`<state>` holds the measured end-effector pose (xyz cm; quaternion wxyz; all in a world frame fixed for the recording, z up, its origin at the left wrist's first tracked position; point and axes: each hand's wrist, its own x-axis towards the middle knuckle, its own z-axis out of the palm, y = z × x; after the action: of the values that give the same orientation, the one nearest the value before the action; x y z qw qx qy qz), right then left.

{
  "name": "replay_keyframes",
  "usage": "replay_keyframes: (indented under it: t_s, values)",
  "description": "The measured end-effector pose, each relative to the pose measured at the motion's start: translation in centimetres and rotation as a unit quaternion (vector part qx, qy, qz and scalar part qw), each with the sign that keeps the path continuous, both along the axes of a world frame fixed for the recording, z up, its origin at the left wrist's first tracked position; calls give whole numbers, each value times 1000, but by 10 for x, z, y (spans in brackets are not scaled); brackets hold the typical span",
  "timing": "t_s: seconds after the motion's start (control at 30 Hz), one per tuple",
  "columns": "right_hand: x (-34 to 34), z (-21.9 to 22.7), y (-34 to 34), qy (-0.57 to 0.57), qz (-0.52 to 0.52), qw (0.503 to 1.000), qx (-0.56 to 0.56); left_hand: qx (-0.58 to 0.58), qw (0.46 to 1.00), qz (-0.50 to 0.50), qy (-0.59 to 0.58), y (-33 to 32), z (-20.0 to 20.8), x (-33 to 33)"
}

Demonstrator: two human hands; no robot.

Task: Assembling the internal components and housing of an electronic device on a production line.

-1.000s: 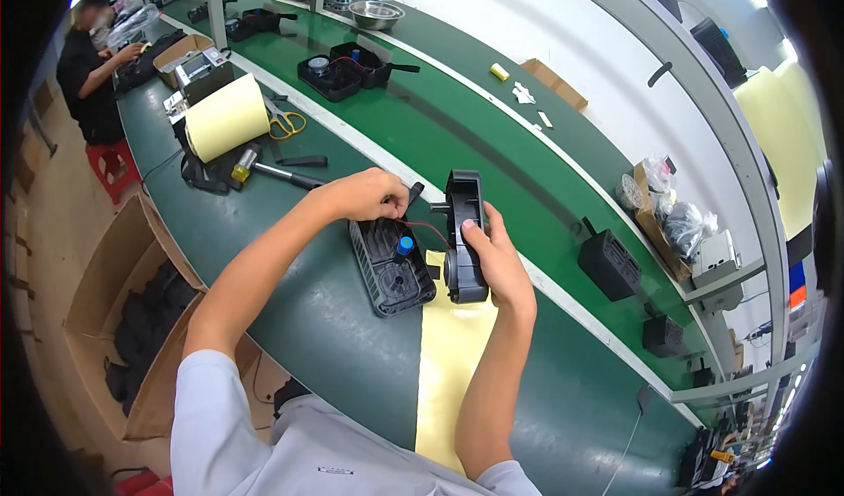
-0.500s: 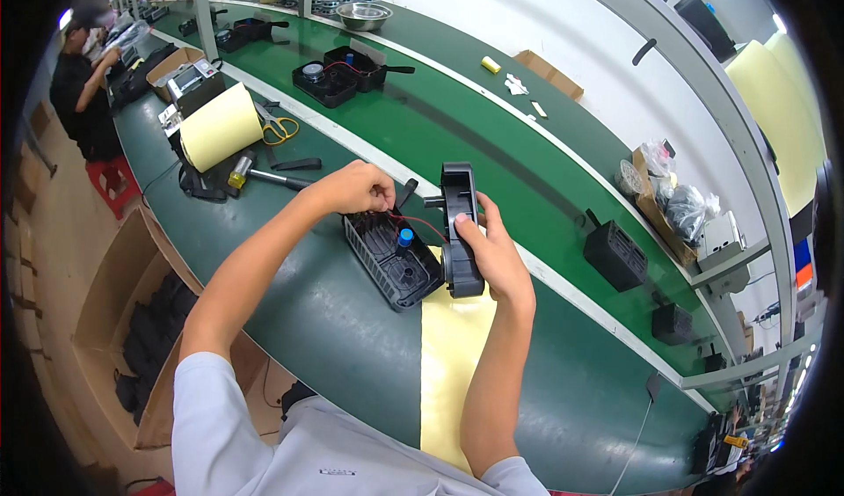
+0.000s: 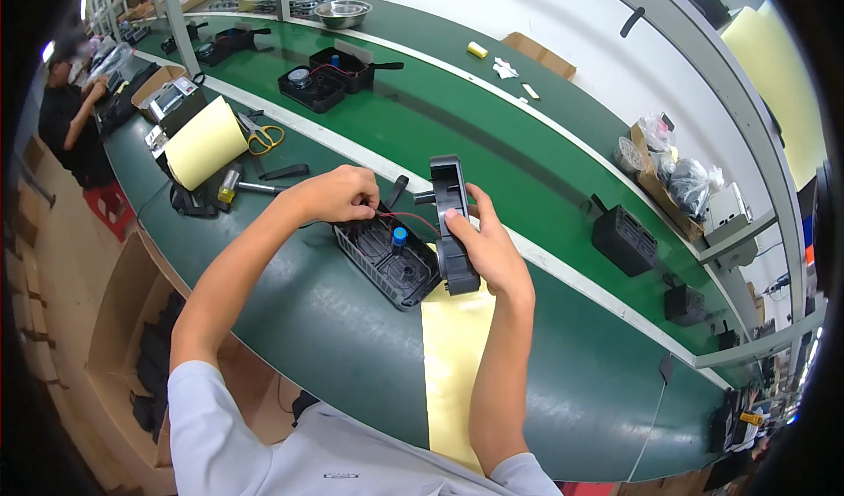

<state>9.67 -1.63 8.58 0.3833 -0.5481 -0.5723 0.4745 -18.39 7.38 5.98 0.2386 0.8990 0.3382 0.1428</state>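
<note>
A black plastic housing half [image 3: 378, 263] rests open side up on the green bench, with a blue-topped cylinder [image 3: 400, 236] standing inside it. At its far left corner my left hand [image 3: 338, 195] is closed, fingertips pinching a thin red wire [image 3: 409, 215]. That wire runs across to the other black housing half [image 3: 450, 223], which my right hand [image 3: 488, 250] holds upright on edge, thumb on the near face and fingers behind. What sits inside this held half is mostly turned away from view. A black strap [image 3: 398, 190] sticks up behind the lying half.
Yellow paper [image 3: 457, 364] lies under the work. To the left are a hammer [image 3: 230, 184], scissors [image 3: 262, 135] and a yellow roll [image 3: 207, 144]. Beyond a white rail, the green belt carries open housings [image 3: 325, 83] and closed black boxes [image 3: 624, 239]. A co-worker [image 3: 75, 127] sits far left.
My left fingertips have shifted slightly left and down along the housing's corner, still at the wire. My right hand keeps its hold on the raised half. The whole view has shifted a little.
</note>
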Motion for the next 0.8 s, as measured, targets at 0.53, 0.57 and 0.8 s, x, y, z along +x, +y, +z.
replay_keyframes:
  t_s: [0.53, 0.57, 0.8]
  values:
    - [1, 0, 1, -2, -10, 1000, 11, 127, 992, -18, 2, -11, -2, 8]
    - [1, 0, 1, -1, -8, 1000, 12, 138, 990, -30, 16, -12, 0, 9]
    - [0, 3, 0, -2, -12, 1000, 9, 321, 941, -6, 106, -24, 18, 19]
